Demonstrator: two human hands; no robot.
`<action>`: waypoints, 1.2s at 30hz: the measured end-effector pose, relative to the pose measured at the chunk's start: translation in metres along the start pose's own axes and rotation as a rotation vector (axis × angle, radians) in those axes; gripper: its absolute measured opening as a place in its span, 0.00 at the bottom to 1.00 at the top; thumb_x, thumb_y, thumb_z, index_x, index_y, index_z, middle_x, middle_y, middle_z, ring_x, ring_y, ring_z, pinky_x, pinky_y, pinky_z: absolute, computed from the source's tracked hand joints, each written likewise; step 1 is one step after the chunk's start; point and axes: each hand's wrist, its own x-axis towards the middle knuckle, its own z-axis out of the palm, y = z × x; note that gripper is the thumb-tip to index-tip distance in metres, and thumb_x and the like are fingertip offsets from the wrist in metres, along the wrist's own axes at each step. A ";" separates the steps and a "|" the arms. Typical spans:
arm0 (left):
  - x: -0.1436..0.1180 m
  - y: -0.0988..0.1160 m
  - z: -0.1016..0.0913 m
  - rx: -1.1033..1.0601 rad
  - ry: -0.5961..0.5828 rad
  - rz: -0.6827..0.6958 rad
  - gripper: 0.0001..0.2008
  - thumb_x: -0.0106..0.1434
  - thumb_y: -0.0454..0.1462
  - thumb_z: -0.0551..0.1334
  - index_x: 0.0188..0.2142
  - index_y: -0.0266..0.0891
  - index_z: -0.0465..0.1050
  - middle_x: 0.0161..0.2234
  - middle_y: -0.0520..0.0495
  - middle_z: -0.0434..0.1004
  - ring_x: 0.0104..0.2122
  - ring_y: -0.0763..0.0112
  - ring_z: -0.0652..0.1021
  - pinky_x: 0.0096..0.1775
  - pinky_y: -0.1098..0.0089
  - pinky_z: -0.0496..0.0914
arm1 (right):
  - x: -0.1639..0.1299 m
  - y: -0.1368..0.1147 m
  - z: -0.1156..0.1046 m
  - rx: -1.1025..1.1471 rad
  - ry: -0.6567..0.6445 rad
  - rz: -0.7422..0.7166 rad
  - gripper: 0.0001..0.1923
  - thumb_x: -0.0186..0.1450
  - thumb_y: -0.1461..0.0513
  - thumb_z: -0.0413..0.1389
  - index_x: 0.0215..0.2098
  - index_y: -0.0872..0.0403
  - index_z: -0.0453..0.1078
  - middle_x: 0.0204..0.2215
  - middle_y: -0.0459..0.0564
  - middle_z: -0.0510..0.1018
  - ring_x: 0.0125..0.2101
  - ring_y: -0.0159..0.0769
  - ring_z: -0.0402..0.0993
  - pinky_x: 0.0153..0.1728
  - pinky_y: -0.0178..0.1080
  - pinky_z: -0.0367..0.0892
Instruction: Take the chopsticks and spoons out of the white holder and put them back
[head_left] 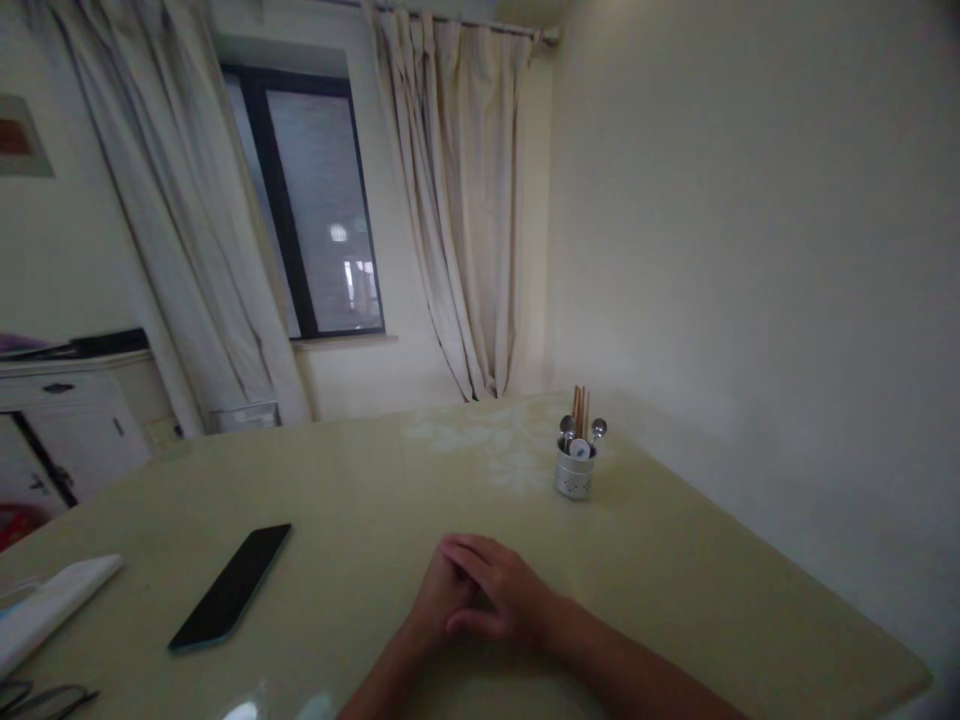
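Note:
My right hand point(506, 590) rests over my left hand point(442, 597), both low on the pale yellow-green table point(360, 490). The right fingers are closed together and wrap across the left hand. Most of the left fingers are hidden beneath them, and no object shows between the hands. Beyond them, to the right, stands a white perforated utensil holder point(575, 474) with chopsticks point(580, 412) and metal spoons point(598, 430) upright in it. Left of my hands lies a dark-screened smartphone point(232, 588), flat on the table.
At the left edge lie a white flat pack point(56, 610) and a pair of glasses point(56, 700), partly cut off. A wall point(750, 300) runs along the table's right side. A white cabinet point(82, 420), curtains point(469, 200) and a window point(322, 200) are at the back.

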 end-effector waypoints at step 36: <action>-0.003 0.015 -0.003 0.144 0.084 -0.092 0.29 0.65 0.57 0.56 0.19 0.45 0.46 0.18 0.58 0.45 0.22 0.74 0.52 0.28 0.66 0.46 | -0.054 0.140 -0.089 -0.198 1.258 0.983 0.65 0.49 0.33 0.65 0.71 0.62 0.53 0.65 0.78 0.63 0.65 0.75 0.58 0.61 0.70 0.57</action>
